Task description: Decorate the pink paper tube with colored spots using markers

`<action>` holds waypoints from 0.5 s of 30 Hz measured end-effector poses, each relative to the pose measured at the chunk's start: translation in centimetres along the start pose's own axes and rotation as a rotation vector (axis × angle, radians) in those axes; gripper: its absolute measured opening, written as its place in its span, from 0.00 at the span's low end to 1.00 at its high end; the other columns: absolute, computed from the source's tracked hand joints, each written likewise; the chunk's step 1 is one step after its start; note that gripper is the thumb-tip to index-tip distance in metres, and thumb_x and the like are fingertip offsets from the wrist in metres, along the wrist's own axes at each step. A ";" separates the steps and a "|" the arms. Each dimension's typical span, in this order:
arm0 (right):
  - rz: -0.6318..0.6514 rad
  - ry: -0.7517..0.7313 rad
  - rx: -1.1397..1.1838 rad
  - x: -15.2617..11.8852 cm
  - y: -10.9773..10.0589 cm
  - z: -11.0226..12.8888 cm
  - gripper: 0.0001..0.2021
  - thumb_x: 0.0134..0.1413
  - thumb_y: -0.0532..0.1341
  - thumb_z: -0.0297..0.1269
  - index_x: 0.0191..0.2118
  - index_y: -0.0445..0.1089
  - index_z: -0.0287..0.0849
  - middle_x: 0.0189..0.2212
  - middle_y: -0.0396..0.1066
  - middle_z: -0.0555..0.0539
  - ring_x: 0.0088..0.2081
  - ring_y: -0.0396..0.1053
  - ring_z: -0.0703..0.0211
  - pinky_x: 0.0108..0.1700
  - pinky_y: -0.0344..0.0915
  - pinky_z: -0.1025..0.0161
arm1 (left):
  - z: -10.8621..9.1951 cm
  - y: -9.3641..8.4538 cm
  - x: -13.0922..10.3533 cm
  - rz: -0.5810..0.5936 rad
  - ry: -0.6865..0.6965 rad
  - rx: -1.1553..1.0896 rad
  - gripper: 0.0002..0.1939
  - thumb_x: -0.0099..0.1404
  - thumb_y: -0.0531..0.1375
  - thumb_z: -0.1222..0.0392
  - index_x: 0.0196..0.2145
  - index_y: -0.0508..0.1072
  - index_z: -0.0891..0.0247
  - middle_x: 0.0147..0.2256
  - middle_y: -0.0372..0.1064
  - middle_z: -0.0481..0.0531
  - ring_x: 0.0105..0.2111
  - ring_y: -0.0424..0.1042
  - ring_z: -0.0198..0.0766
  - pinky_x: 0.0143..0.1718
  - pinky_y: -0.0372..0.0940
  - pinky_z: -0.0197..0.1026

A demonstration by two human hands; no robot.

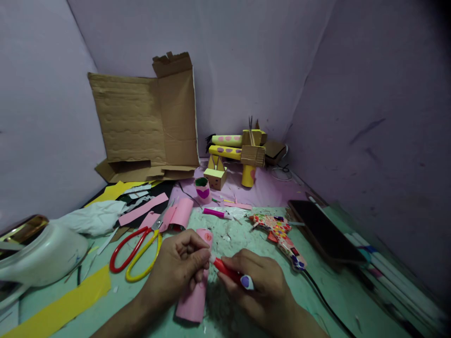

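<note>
My right hand (257,281) grips a red marker (229,271) with a whitish front end and a purple-and-white back end. Thumb and fingers of my left hand (183,263) are closed at the marker's front end, covering its tip. Beneath the left hand lies a pink paper tube (192,303), pointing away from me, with a reddish mark near its far end. Left of that hand are scissors (141,246) with one red and one yellow handle. A magenta marker (215,213) lies beyond the tube.
A patterned glue gun (276,230) with a black cord and a dark phone (324,230) lie to the right. Yellow cardboard figures (253,155) and a pink cup (202,190) stand behind. At left are a white container (49,253), paper strips (66,300) and upright cardboard (141,117).
</note>
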State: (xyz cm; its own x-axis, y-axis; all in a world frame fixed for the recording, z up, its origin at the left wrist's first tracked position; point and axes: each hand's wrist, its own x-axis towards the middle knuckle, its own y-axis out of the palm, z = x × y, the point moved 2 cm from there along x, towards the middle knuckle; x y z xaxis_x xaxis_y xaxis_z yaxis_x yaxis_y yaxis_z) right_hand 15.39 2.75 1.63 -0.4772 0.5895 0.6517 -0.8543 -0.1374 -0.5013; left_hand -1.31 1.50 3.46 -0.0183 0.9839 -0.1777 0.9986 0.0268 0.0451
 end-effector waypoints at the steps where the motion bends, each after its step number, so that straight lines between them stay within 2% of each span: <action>1: -0.010 0.049 0.068 0.1 0.0 0.1 0.07 0.55 0.60 0.29 0.36 0.75 0.35 0.21 0.71 0.46 0.22 0.67 0.63 0.23 0.62 0.67 | 0.0 0.0 0.0 0.014 0.006 0.021 0.13 0.50 0.66 0.56 0.24 0.67 0.65 0.12 0.65 0.44 0.11 0.62 0.27 0.10 0.56 0.27; 5: 0.015 0.430 0.325 0.6 0.0 0.3 0.06 0.49 0.64 0.35 0.28 0.77 0.39 0.18 0.71 0.49 0.20 0.64 0.65 0.22 0.60 0.68 | 0.1 0.0 -0.1 0.056 -0.002 0.052 0.12 0.49 0.65 0.56 0.25 0.67 0.65 0.13 0.66 0.45 0.10 0.62 0.29 0.11 0.57 0.29; 8: 0.048 0.701 0.489 0.7 0.1 0.2 0.08 0.43 0.64 0.38 0.23 0.76 0.38 0.16 0.67 0.50 0.18 0.59 0.67 0.19 0.56 0.69 | 0.2 0.1 -0.2 0.057 0.056 0.037 0.12 0.48 0.65 0.56 0.23 0.67 0.65 0.14 0.65 0.44 0.10 0.61 0.28 0.11 0.54 0.28; 11: 0.076 0.834 0.613 0.8 0.2 0.2 0.09 0.38 0.65 0.40 0.20 0.73 0.38 0.13 0.62 0.53 0.17 0.54 0.69 0.19 0.53 0.69 | 0.4 0.4 -0.5 0.086 0.108 0.025 0.12 0.50 0.64 0.55 0.22 0.66 0.65 0.13 0.63 0.43 0.10 0.59 0.26 0.11 0.52 0.28; 15: 0.070 0.879 0.670 0.6 0.4 0.2 0.10 0.35 0.66 0.41 0.20 0.71 0.39 0.12 0.57 0.55 0.17 0.50 0.70 0.20 0.50 0.68 | 0.6 0.8 -0.7 0.097 0.137 0.049 0.13 0.51 0.64 0.55 0.21 0.65 0.64 0.14 0.64 0.44 0.11 0.59 0.26 0.12 0.52 0.28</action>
State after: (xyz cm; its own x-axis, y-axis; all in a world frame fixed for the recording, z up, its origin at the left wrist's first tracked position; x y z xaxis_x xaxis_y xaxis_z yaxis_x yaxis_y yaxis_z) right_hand 14.71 2.89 1.89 -0.4435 0.8868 -0.1303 -0.8963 -0.4392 0.0616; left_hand -0.48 0.69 3.04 0.0750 0.9964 -0.0396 0.9972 -0.0748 0.0066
